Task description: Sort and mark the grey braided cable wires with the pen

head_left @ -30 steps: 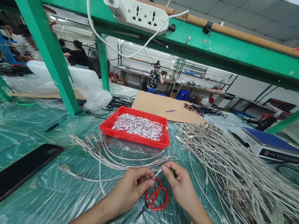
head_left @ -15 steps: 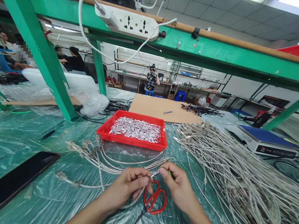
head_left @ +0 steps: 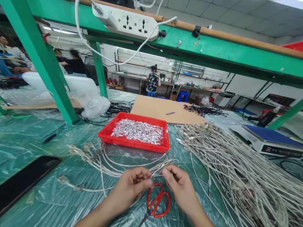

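My left hand (head_left: pixel 136 184) is closed in a pinch on the end of a silvery cable (head_left: pixel 91 190), whose connector lies off to the left. Close beside it on the right, my right hand (head_left: pixel 176 183) pinches at the thin wire end; a bit of green shows behind its fingers. Red-handled scissors (head_left: pixel 158 201) lie between and below the hands, blades toward me. Beyond the hands rests a bunch of similar cables (head_left: pixel 111 171). A red tray (head_left: pixel 134 146) behind them holds many small silvery pieces (head_left: pixel 137 130).
A large pile of cables (head_left: pixel 227 164) spreads over the right side, beside a scale (head_left: pixel 272 138). A phone (head_left: pixel 28 176) lies at left. Cardboard (head_left: pixel 153 110) is behind the tray. A green frame (head_left: pixel 213 47) with a power strip (head_left: pixel 127 23) crosses above. People sit in the background.
My left hand's fingers have drawn closer together around the cable end. My right hand has shifted only slightly. The view has tilted a little.
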`<control>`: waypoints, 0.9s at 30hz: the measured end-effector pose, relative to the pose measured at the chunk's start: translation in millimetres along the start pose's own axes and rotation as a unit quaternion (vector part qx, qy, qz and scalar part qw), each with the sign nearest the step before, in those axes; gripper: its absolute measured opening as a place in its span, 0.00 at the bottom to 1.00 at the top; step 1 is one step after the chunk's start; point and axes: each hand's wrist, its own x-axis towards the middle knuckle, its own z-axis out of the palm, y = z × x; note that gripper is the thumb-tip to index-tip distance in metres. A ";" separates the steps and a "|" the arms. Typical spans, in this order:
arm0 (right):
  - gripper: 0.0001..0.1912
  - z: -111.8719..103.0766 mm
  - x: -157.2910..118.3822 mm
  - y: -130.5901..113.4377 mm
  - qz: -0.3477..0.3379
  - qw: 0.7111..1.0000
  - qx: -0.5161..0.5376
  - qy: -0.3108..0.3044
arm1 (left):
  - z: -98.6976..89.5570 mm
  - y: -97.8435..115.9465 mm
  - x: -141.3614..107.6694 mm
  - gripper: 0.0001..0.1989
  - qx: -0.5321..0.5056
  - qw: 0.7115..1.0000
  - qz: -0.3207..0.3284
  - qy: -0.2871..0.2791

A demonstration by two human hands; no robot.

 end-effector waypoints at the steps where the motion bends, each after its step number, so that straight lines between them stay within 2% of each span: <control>1: 0.16 1.6 -0.6 -0.6 0.005 1.000 0.007 -0.007 | 1.0 0.6 -0.7 0.16 0.003 1.000 0.007 0.012; 5: 0.16 9.0 -1.5 -0.4 0.016 0.999 0.022 -0.030 | 5.8 3.1 -2.9 0.14 0.022 0.999 0.030 0.040; 8: 0.18 10.7 0.8 3.3 0.055 0.997 0.053 0.004 | 5.7 1.9 -2.4 0.15 0.015 0.999 0.027 0.037; 10: 0.17 8.7 2.7 6.3 0.083 0.990 0.112 0.032 | 3.4 0.5 -1.1 0.18 0.000 0.999 0.020 0.034; 12: 0.14 5.6 3.9 9.3 0.088 0.982 0.164 0.044 | 0.9 0.6 0.2 0.20 -0.009 0.999 0.013 0.040; 14: 0.16 3.4 4.3 12.1 0.077 0.981 0.174 0.046 | -0.7 2.3 1.0 0.20 -0.009 0.998 0.012 0.053; 17: 0.18 4.1 4.3 14.6 0.063 0.988 0.128 0.063 | -0.9 5.3 1.3 0.20 -0.009 0.998 0.019 0.065; 20: 0.11 6.4 2.9 13.4 0.044 0.992 0.057 0.099 | -0.2 5.7 1.1 0.20 -0.007 0.997 0.027 0.077; 22: 0.14 6.3 0.7 11.9 0.025 0.993 0.010 0.114 | -0.2 4.7 0.9 0.19 -0.005 0.996 0.028 0.081; 27: 0.17 3.9 -2.3 18.0 -0.020 0.993 -0.079 0.083 | -1.4 5.1 0.8 0.20 -0.013 0.997 0.016 0.077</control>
